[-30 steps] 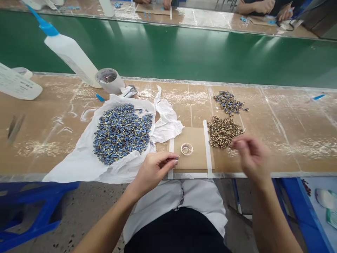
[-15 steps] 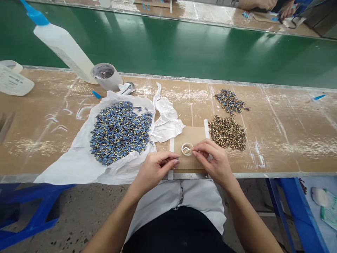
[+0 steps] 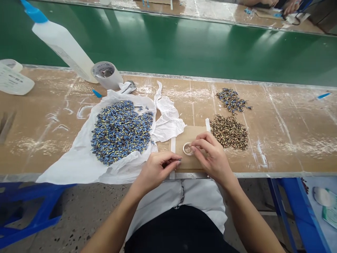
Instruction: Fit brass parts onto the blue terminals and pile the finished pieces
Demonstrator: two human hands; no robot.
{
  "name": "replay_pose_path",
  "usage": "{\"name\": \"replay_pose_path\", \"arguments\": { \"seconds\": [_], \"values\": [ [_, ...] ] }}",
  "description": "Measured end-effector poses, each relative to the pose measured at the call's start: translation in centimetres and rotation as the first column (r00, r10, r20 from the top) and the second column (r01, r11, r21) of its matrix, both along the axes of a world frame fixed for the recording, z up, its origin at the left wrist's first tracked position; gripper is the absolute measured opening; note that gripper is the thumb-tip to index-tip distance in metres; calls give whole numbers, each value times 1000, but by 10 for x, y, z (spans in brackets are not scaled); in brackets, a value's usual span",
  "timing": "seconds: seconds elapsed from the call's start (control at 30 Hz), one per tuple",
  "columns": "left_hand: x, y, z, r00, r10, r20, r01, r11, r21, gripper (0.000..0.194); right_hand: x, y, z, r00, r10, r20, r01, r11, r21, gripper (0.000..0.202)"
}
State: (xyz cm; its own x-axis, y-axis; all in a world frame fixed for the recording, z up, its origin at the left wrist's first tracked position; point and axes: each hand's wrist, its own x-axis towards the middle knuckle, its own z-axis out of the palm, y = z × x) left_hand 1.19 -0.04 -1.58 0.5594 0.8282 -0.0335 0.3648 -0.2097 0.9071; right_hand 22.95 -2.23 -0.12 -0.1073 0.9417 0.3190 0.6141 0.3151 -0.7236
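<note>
My left hand (image 3: pixel 160 168) pinches a tiny bluish piece (image 3: pixel 179 160) between thumb and forefinger, low over the left side of a cardboard pad (image 3: pixel 181 133). On that pad sits a small round dish (image 3: pixel 185 151) with a whitish rim. At the dish's right edge are the fingertips of my right hand (image 3: pixel 212 154), closed in a pinch; what they hold is too small to make out. To the left, a large heap of small blue, yellow and dark pieces (image 3: pixel 121 131) lies on white cloth (image 3: pixel 68 158). Right of the pad lies a pile of brownish-gold pieces (image 3: pixel 229 131).
A smaller blue-gold pile (image 3: pixel 233 100) lies farther back. At the back left are a tilted clear bottle (image 3: pixel 65 49) with a blue cap, a tape roll (image 3: pixel 107 75) and another bottle (image 3: pixel 15 80). Crumpled white cloth (image 3: pixel 168 119) lies mid-table. Another person's hands (image 3: pixel 291 7) show across the green strip.
My right fingertips have moved closer over the dish, and the thin pale stick seen in them earlier no longer shows clearly. My left hand keeps its pinch, almost still. The view has shifted slightly.
</note>
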Motion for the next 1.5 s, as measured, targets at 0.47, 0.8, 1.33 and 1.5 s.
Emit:
{"name": "replay_pose_path", "arguments": {
  "seconds": [0.47,0.8,1.33,1.5],
  "values": [
    [6,0,3,1000,9,-25,-6,995,104,12,1,-13,-12,899,-189,-396,172,982,-79,8],
    [9,2,2,996,-86,-31,90,981,172,15,-17,-38,-28,833,-145,-533,166,986,-10,8],
    [10,1,3,996,-81,-23,84,984,158,14,-17,-38,-30,887,-95,-451,113,994,13,9],
    [9,0,4,996,-86,-23,88,982,164,13,-18,-37,-30,893,-40,-448,61,998,31,12]
  ]
}}
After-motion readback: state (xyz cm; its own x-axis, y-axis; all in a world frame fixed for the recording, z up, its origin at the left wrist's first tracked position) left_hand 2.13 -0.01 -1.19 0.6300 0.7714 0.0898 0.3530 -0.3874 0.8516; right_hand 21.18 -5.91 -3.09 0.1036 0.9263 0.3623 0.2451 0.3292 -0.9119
